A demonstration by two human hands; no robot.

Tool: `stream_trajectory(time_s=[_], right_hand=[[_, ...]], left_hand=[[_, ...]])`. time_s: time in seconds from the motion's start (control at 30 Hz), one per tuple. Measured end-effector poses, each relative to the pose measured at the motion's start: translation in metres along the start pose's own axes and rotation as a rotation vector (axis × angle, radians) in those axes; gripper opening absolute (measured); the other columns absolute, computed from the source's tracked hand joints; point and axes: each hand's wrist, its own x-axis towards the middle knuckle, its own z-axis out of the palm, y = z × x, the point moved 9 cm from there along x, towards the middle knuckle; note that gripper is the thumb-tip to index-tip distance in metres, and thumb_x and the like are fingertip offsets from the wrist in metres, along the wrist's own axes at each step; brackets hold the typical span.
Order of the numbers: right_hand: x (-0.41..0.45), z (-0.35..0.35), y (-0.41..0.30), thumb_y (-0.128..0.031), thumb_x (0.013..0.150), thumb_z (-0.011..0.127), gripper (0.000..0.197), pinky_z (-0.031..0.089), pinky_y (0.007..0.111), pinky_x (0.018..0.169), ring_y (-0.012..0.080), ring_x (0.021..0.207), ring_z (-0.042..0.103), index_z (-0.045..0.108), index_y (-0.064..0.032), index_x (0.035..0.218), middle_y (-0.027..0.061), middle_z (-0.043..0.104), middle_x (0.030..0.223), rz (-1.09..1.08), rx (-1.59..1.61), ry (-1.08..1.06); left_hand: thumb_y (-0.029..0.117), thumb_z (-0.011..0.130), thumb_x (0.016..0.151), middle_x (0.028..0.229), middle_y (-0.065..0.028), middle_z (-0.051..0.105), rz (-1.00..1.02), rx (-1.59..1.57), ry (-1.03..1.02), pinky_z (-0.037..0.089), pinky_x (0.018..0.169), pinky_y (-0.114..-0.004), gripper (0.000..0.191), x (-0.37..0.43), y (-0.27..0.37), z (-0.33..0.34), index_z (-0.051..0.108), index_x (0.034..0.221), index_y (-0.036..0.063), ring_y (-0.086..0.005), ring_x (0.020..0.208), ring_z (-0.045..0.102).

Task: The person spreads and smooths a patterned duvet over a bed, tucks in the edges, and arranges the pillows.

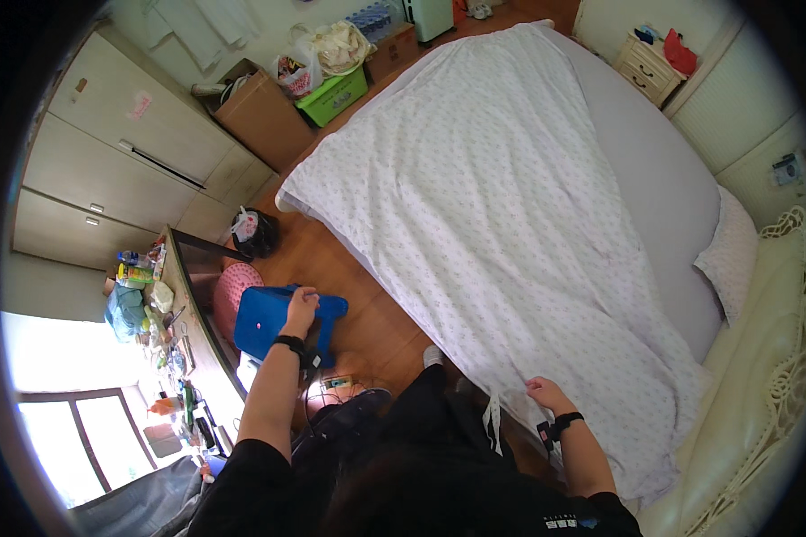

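Note:
In the head view my left hand [302, 310] is over a blue plastic stool [262, 321], its fingers curled near the stool's edge; whether it grips anything cannot be told. My right hand [547, 393] is at the near side of the bed, over a white floral quilt cover [497, 221], fingers bent; a hold on the fabric cannot be made out. Creased, the cover lies slantwise over a pale lilac sheet [645, 201]. White fabric ties [492, 421] hang from its near edge. Both wrists wear black bands with small devices.
A cluttered desk [195, 295] stands left, with a pink perforated stool [236, 288] and black bin [263, 235] by it. Beyond are a cardboard box [265, 117] and green storage box [336, 97]. A pillow [732, 255] rests against the cream headboard [745, 376]. Cables lie near my feet.

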Motion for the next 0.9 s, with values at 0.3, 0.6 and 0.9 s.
stream_trajectory(time_s=[0.3,0.6,0.9], right_hand=[[0.063,-0.002,-0.006,-0.018,0.074,0.063,0.03,0.046,0.028,0.065,0.0146,0.071,0.057,0.062,-0.005,0.101,0.005,0.062,0.078,0.097,0.241,0.112],[0.125,0.066,-0.073,-0.018,0.077,0.06,0.027,0.045,0.025,0.058,0.0111,0.069,0.055,0.06,-0.0044,0.101,0.0029,0.06,0.078,0.353,0.361,0.197],[0.232,0.165,-0.167,-0.016,0.083,0.057,0.023,0.044,0.026,0.061,0.0126,0.071,0.054,0.059,-0.0002,0.101,0.0056,0.059,0.081,0.426,0.654,0.253]], left_hand=[[0.013,0.056,0.083,0.078,-0.0036,0.057,0.138,-0.079,0.027,0.045,0.061,-0.024,0.021,0.124,0.032,-0.052,0.054,0.101,0.0031,-0.0112,0.067,0.054],[0.017,0.058,0.082,0.088,-0.0091,0.06,0.016,0.151,-0.078,0.047,0.07,-0.028,0.024,0.346,-0.043,-0.015,0.054,0.102,0.004,-0.0158,0.08,0.058],[0.024,0.06,0.084,0.08,-0.0036,0.052,-0.274,-0.147,-0.16,0.042,0.049,-0.024,0.049,0.522,-0.108,0.014,0.035,0.124,0.0103,-0.0109,0.064,0.052]])
